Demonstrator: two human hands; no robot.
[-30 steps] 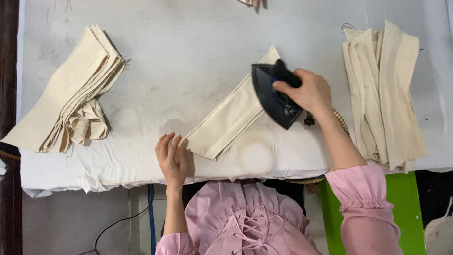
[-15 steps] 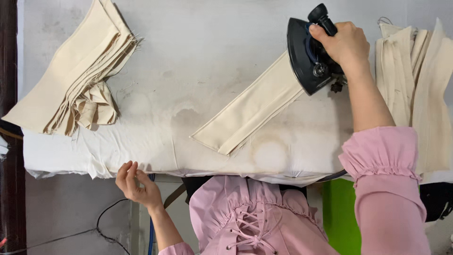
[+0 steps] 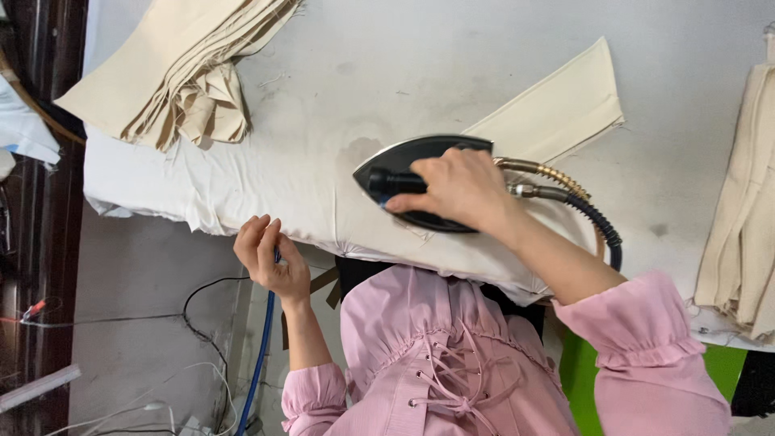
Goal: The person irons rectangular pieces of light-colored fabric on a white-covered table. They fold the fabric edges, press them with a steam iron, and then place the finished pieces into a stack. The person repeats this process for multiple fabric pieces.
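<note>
Right hand [image 3: 460,190] clenched on iron [image 3: 420,182], pressing cream strip [image 3: 557,117]; far end uncovered; left hand [image 3: 266,254] released below iron.

A black iron [image 3: 420,182] lies flat on a folded cream cloth strip [image 3: 557,117] near the table's front edge.

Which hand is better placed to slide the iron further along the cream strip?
Right. The right hand already grips the handle of the black iron, which sits on the cream fabric strip. The left hand is off the white ironing table, at its front edge, holding nothing visible.
</note>
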